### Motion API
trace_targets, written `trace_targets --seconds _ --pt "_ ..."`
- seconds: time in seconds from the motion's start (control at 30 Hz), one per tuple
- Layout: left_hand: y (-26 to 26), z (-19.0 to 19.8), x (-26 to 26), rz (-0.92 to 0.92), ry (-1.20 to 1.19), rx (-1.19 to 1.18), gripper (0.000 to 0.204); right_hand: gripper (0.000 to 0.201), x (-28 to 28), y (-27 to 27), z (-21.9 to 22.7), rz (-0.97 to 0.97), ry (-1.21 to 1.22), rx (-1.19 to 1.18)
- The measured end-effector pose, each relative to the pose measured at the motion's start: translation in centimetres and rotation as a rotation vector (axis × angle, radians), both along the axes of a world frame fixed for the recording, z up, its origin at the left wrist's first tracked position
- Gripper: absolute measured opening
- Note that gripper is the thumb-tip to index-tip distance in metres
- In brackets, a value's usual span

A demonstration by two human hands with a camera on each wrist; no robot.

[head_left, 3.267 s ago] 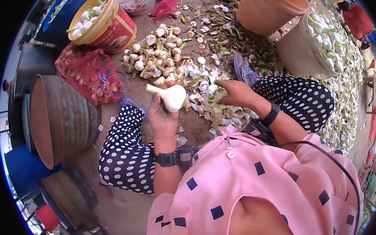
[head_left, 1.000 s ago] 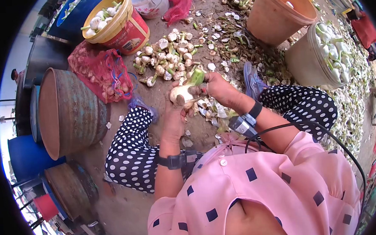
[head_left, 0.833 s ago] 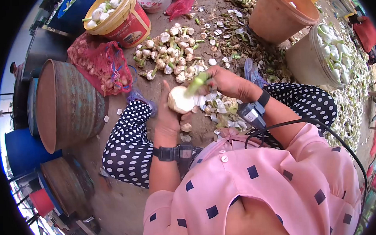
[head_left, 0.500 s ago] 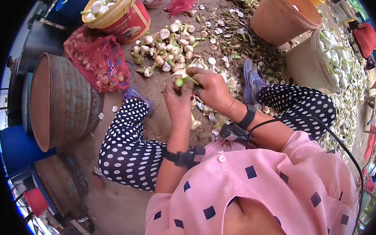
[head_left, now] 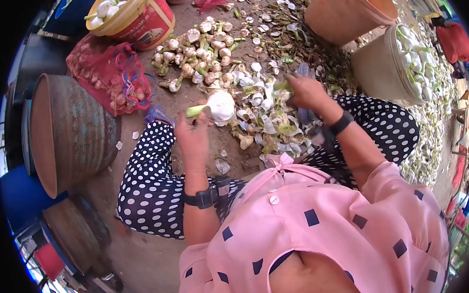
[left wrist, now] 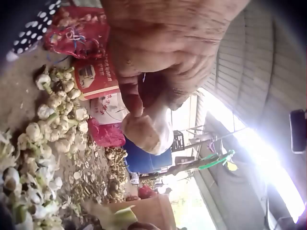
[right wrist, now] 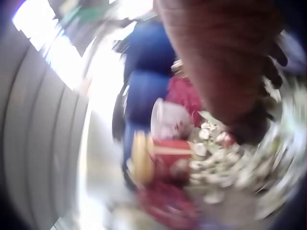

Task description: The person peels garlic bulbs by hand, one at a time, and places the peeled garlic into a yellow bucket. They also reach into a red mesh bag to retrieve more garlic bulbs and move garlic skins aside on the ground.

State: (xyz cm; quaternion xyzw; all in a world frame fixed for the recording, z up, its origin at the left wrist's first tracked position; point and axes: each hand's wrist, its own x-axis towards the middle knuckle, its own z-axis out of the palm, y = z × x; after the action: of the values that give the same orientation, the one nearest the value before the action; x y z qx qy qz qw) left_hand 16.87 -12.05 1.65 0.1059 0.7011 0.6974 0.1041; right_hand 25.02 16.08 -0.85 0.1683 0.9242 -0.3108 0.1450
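Note:
My left hand (head_left: 193, 140) pinches a garlic bulb (head_left: 221, 106) by its pale green stem, the white bulb tilted out to the right above the ground. In the left wrist view the smooth end of the bulb (left wrist: 147, 133) shows below the thumb and fingers. To the right, my right hand (head_left: 310, 96) is apart from the bulb, with a strip of greenish garlic peel (left wrist: 117, 216) at its fingertips. Loose peelings (head_left: 266, 99) lie between the hands. Beyond the bulb is a heap of unpeeled garlic (head_left: 200, 55). The right wrist view is blurred.
A yellow-rimmed red bucket (head_left: 146, 25) and a red mesh bag (head_left: 101, 79) stand at the left, near a rusty drum (head_left: 80, 133). An orange bucket (head_left: 344, 13) and a cream bucket (head_left: 376, 67) of peeled garlic stand at the right. Peelings spread across the ground.
Both hands were together at the bulb, the right pulling along the stem. Now they have parted: the right hand has swung right with peel, while the left, with the bulb, has moved left.

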Motion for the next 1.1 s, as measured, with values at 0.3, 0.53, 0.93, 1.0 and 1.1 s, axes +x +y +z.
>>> trace_targets --seconds 0.3,0.53,0.93,1.0,1.1 --pt "2.3 2.4 1.1 -0.183 0.74 -0.64 0.021 0.017 -1.7 -8.9 5.5 0.357 0.351 0.277" --pt "1.1 2.3 -0.2 -0.159 0.335 -0.25 0.024 0.016 -3.8 -6.9 4.2 0.129 0.442 0.11" --pt "-1.0 -1.0 -6.1 0.172 -0.356 0.617 0.022 0.029 -2.7 -4.4 -7.9 0.068 -0.133 0.163" --pt "-3.0 -2.6 -8.6 0.074 -0.568 0.746 0.023 0.029 -1.7 -5.2 -8.9 0.425 -0.404 0.261" --pt "1.3 -0.5 -9.3 0.411 -0.512 0.691 0.029 0.03 -3.5 -5.6 -7.4 0.559 -0.421 0.172"
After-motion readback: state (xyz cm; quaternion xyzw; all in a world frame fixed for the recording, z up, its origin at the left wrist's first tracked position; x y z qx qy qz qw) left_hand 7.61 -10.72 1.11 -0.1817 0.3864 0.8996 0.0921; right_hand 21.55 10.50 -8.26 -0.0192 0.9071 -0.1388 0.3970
